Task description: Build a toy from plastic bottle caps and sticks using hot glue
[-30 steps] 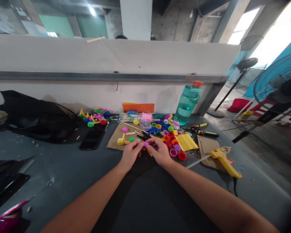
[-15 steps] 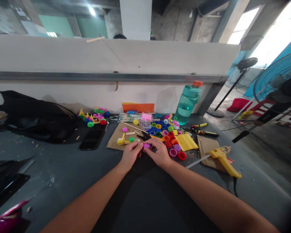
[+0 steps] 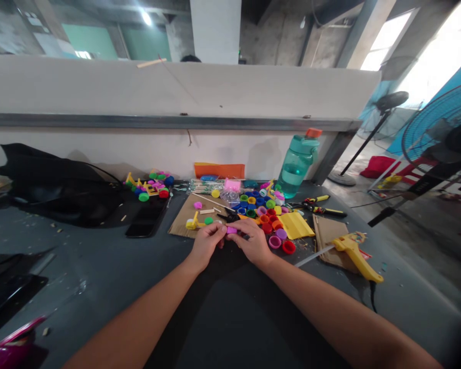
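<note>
Purple plastic piece [image 3: 231, 230], small and partly covered by the fingers, held in a two-handed grip low over the dark tabletop [image 3: 119, 266]; the left hand [image 3: 207, 245] and the right hand [image 3: 252, 243] each pinch it between thumb and fingers, the piece lying between the two thumbs. Just beyond the grip, a black-handled tool [image 3: 222, 218] lies partly hidden by the hands. Beyond and to the left of the grip, a cardboard sheet [image 3: 179, 220] bears a yellow part [image 3: 192, 221], a green cap [image 3: 208, 220] and a pink cap [image 3: 197, 205]. Beyond and to the right are loose caps in many colours, among them a red cap [image 3: 289, 247], near a folded yellow sheet [image 3: 296, 225]. Farther right of the grip rests a yellow glue gun [image 3: 355, 252]; well beyond stands a teal bottle [image 3: 294, 166]. Well to the left of the grip lies a dark phone [image 3: 141, 223].
</note>
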Demonstrator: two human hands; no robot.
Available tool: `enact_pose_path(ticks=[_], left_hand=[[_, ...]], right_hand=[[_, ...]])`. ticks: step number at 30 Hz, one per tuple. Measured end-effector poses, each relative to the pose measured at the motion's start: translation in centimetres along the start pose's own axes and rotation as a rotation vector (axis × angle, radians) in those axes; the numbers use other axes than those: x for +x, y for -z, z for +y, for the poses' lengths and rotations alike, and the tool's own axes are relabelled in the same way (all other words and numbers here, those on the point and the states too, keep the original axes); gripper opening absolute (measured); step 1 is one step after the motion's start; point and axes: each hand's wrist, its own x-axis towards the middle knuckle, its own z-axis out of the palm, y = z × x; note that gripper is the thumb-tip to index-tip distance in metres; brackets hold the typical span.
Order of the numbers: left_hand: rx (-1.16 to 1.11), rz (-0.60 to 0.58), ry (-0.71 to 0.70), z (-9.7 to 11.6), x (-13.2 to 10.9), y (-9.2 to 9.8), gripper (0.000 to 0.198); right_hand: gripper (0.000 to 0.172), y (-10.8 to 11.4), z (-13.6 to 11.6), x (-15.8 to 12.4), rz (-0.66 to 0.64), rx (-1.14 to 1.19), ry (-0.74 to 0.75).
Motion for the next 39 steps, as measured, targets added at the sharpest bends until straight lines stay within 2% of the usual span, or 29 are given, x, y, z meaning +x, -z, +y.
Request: enact_pose_path(ticks=[16,21,26,31,39], left_hand=[[-0.005,-0.043,0.011,0.2,0.0,-0.2,0.036],[-0.007,-0.011,0.032,0.0,0.0,-0.2,0.036],[-0.009,-0.026,0.025,0.0,0.0,-0.3,0.035],[-0.009,-0.021,0.040,0.2,-0.1,-0.3,0.035],[-0.045,-0.036,0.047,0.0,-0.1,-0.2,0.034]], right_hand=[[0.021,-0.1,0.2,-0.1,0.018,0.014,0.021],[0.026,-0.2,0.0,-0.1,0.016,0.000,-0.015],[0.013,0.0,-0.3,-0.1,0.036,-0.022,0.019],[0.019,0.0,-0.7,-0.2,0.030,-0.026,0.022],[0.011,0.0,-0.9,0.0,0.030,-0.042,0.061]])
